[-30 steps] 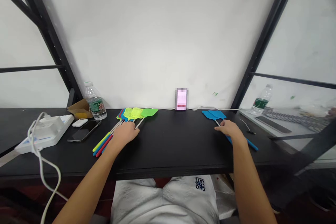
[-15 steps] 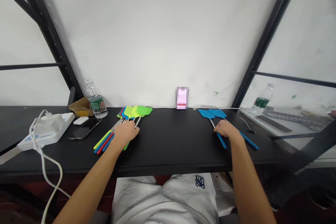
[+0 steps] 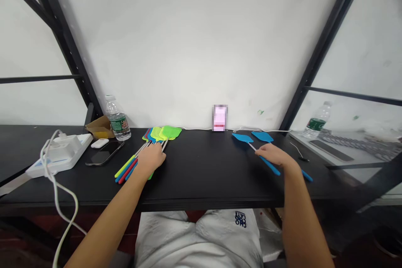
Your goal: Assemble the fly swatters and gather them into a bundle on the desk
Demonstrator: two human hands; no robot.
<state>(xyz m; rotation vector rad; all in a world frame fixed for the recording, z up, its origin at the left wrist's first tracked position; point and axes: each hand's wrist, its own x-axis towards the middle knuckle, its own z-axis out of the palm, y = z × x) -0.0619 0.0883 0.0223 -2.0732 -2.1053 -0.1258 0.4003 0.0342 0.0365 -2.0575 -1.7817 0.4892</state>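
Note:
My left hand [image 3: 151,157] is closed over the shafts of a fanned pile of fly swatters. A green fly swatter [image 3: 171,132] and a yellow one [image 3: 157,133] lie among red and blue ones, handles toward me. The hand hides which shafts the fingers grip. On the right, my right hand [image 3: 270,154] pinches the shaft of a blue fly swatter [image 3: 242,137], whose head is tilted and whose handle points to the lower right. A second blue fly swatter [image 3: 262,136] lies beside it, partly hidden behind my hand and forearm.
A phone [image 3: 220,118] leans on the wall at the back. On the left are a water bottle [image 3: 118,119], a cardboard box [image 3: 99,127], a white case [image 3: 99,143], a dark phone [image 3: 105,153] and a power strip [image 3: 59,157] with cables. Black metal posts flank the table.
The blue fly swatter in my right hand has turned and tilted, its head shifting left and its handle right, apart from the other blue one. My left hand stays on the pile.

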